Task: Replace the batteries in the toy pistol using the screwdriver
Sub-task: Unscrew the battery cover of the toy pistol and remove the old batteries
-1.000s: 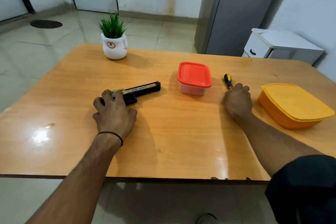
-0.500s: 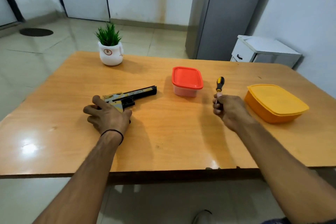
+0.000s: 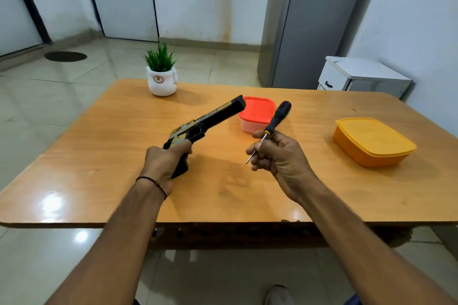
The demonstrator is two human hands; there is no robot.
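Note:
The black and gold toy pistol (image 3: pixel 210 119) is lifted off the wooden table (image 3: pixel 104 156), its barrel pointing up and to the right. My left hand (image 3: pixel 163 163) grips it by the handle. My right hand (image 3: pixel 277 153) holds the screwdriver (image 3: pixel 273 124) by its metal shaft, above the table's middle. Its black and yellow handle points up and away, and the thin tip sticks out below my fingers toward the left.
A small box with a red lid (image 3: pixel 257 114) stands just behind the pistol's muzzle and the screwdriver. An orange lidded box (image 3: pixel 371 141) sits at the right. A potted plant (image 3: pixel 162 72) stands at the table's far edge. Beyond are a grey cabinet (image 3: pixel 307 22) and a white unit (image 3: pixel 359 79).
My left hand has lifted the pistol off the table and tilted its barrel upward. My right hand has picked up the screwdriver and brought it toward the middle.

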